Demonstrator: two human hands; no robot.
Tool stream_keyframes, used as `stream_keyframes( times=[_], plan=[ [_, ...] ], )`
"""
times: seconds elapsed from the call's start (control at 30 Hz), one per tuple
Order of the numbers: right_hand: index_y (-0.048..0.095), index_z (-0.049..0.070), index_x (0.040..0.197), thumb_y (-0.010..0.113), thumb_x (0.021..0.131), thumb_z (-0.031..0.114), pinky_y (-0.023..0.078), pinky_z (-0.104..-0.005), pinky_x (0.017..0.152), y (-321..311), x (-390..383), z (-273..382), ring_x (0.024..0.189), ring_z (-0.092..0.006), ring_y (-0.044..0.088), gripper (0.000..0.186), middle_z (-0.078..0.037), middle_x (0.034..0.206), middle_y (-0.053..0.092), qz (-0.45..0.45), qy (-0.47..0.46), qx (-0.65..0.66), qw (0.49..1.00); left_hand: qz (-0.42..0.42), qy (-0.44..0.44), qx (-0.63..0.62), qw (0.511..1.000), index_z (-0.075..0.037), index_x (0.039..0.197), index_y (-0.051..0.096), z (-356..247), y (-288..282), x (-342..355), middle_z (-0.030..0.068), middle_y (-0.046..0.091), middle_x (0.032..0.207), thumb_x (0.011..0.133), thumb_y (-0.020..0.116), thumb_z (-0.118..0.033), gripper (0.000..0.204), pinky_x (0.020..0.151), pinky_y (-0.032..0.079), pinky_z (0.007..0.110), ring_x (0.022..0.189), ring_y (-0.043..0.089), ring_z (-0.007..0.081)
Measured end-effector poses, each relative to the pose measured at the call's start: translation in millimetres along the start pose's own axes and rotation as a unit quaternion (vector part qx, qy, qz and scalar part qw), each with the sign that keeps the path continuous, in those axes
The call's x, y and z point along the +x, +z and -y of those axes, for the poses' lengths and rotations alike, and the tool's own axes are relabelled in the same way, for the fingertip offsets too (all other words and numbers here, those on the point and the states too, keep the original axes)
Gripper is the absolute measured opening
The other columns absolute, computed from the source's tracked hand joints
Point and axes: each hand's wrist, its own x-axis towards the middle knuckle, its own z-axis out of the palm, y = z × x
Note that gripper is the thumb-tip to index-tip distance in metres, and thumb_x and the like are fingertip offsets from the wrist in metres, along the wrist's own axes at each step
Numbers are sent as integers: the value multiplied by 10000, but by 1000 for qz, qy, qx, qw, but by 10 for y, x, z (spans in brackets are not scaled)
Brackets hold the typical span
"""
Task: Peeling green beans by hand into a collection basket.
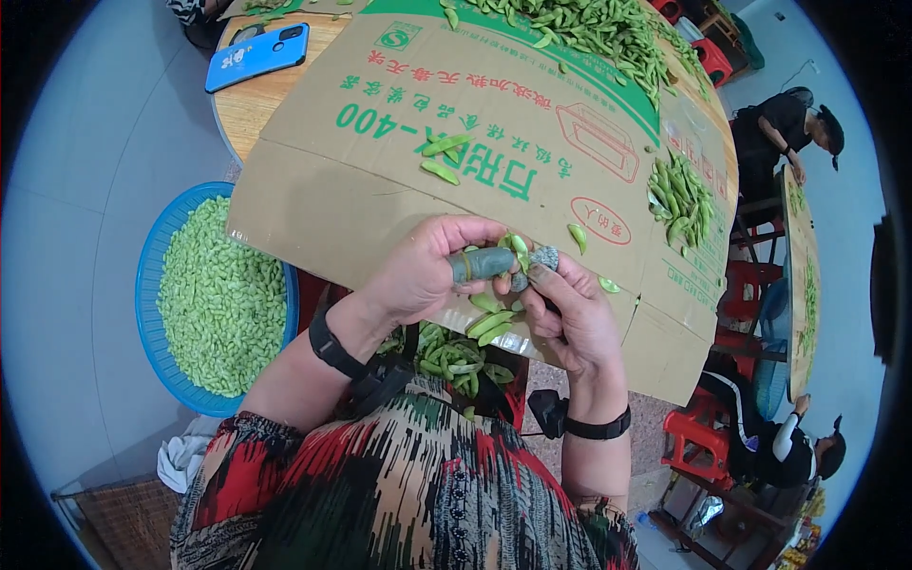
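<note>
Both hands meet above the near edge of a flat cardboard sheet (313, 161). My left hand (432, 261) is closed, and its thumb wears a dark grey-green finger cover. Pinched between the fingers of both hands is a small green bean pod (519, 248), partly hidden by them. My right hand (575, 309) is closed too, with greyish covers on its fingertips. Just below the hands, several green pods (491, 325) lie by the cardboard's edge. More pods (446, 356) are heaped at my lap, partly covered by my forearm and clothing.
At left stands a blue plastic basket (142, 285) full of shelled green beans (218, 294). A large pod pile (598, 33) covers the table's far side; a smaller heap (679, 199) lies right. A blue phone (258, 57) rests far left. Two people work at another table (801, 285).
</note>
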Motion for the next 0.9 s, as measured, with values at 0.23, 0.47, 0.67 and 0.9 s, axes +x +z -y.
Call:
stream_keyframes(
  times=[0.23,0.47,0.67,0.9],
  plan=[
    [590,4,904,528,904,152,357,-191,482,25,-1,-43,555,-24,438,160,34,632,524,-100,-129,-322,933,-61,71,60,994,-35,1019,574,60,15,-1,-16,567,822,843,574,-29,175,572,383,158,697,509,26],
    [595,-7,882,598,827,68,425,-272,507,125,43,-110,517,-136,529,93,-107,611,562,-153,-279,-475,821,-51,40,-121,991,-31,1057,578,96,11,29,-12,561,845,851,566,-27,207,543,363,138,717,486,19],
    [583,-4,853,590,822,58,425,-282,499,258,46,-146,505,-173,539,70,-119,601,558,-170,-297,-495,799,-87,40,26,995,-3,1120,562,83,0,18,9,585,940,882,497,-23,248,564,372,152,741,508,41],
    [537,-15,732,579,842,101,384,-268,473,50,55,-113,482,-101,447,165,-82,543,504,-214,-265,-401,850,-206,104,251,940,-10,1091,581,7,-54,-31,-13,575,866,883,488,-30,230,599,388,147,721,490,28]
  ],
)
